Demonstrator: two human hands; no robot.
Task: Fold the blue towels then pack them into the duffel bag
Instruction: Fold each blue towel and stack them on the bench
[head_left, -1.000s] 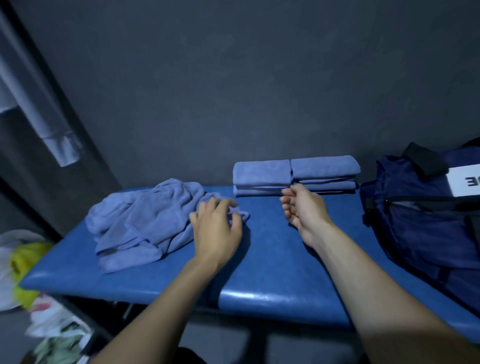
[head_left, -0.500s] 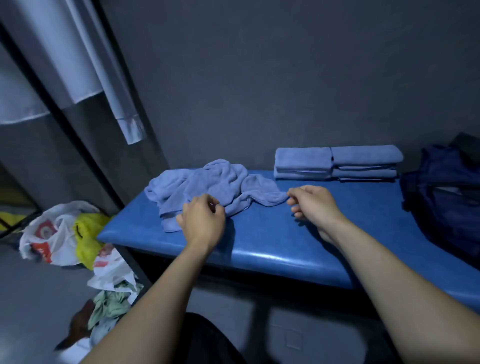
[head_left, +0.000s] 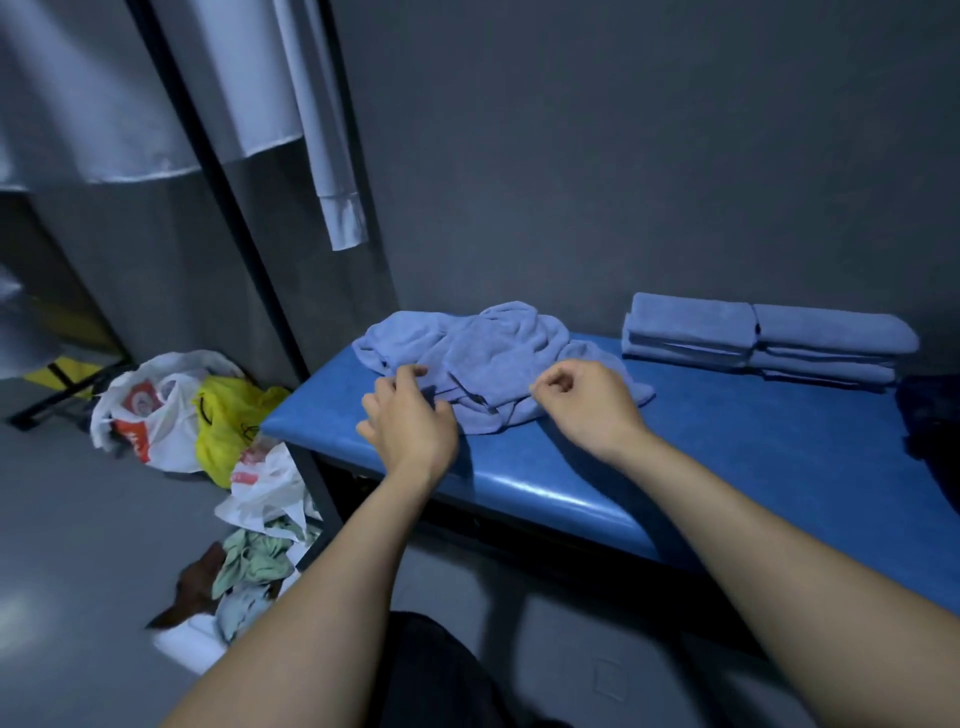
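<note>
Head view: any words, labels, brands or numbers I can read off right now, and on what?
None can be read.
White plastic bag on the floor: red and orange print, too blurred to read.
Second white bag beside the yellow one: red print, also blurred.
Duffel bag at the right edge: no label in view.
Folded towels: no tag visible.

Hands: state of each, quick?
Left hand: open, fingers spread at the crumpled towel, gripping nothing.
Right hand: fingers curled, empty, over the towel.

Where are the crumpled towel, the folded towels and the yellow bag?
crumpled towel (head_left: 493, 348), head view, middle of the heap.
folded towels (head_left: 769, 332), head view, top of the stack.
yellow bag (head_left: 223, 421), head view, its front.
</note>
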